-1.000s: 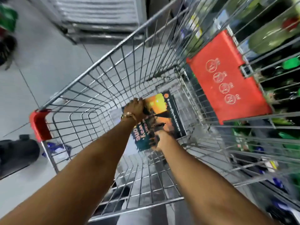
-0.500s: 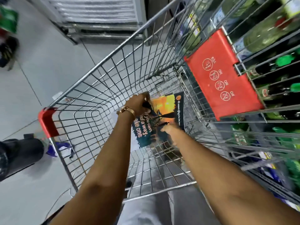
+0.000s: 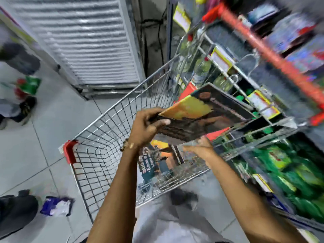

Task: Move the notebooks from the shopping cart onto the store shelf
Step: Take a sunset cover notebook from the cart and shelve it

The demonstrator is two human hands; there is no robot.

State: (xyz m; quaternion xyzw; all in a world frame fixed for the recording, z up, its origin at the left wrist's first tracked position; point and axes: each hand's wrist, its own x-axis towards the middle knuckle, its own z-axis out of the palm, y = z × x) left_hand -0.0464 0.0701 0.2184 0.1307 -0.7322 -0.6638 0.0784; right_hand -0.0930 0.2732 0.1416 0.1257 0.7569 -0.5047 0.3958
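A stack of notebooks (image 3: 201, 116) with a dark and orange cover is lifted above the wire shopping cart (image 3: 105, 134). My left hand (image 3: 145, 127) grips its near left corner. My right hand (image 3: 199, 148) holds it from below at the near edge. The stack tilts toward the store shelf (image 3: 263, 50) on the right. Another notebook (image 3: 157, 162) with the same cover lies in the cart bottom, under my hands. The view is blurred by motion.
The shelf rack on the right holds green bottles (image 3: 298, 172) and yellow price tags (image 3: 219, 58). A white shutter (image 3: 87, 41) stands behind the cart. A blue packet (image 3: 56, 206) lies on the tiled floor at left, beside a person's dark shoe (image 3: 15, 213).
Both hands have lifted the stack of notebooks out of the cart and swung it up to the right. My view has turned toward the shelf.
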